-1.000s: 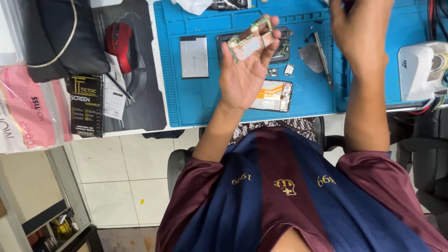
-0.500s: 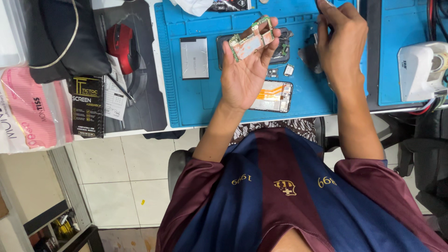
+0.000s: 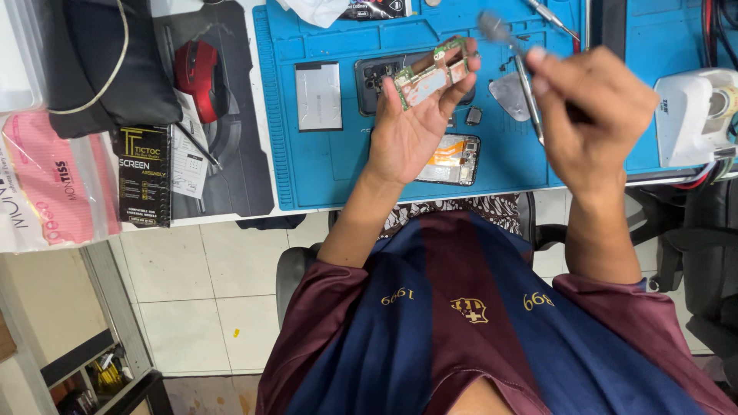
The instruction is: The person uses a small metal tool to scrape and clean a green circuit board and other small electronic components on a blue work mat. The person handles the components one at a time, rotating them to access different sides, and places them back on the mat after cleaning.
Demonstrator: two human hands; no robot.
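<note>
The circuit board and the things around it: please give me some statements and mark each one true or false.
1. The left hand holds the circuit board. True.
2. The right hand is empty. False: it holds a thin tool, blurred.
3. The red mouse lies on the blue mat. False: it lies beside it, on a dark pad.
4. An opened phone lies on the blue mat. True.

Tool: the thin tool point(image 3: 503, 34) in the right hand point(image 3: 592, 115) is motion-blurred; its kind is unclear.
Right hand: fingertips smeared, grip unreadable.
Phone body point(image 3: 453, 157): partly hidden behind the left hand point(image 3: 411, 127).
White device point(image 3: 703, 111): cut off by the right edge.
Pink packet point(image 3: 54, 180): cut by the left edge.
</note>
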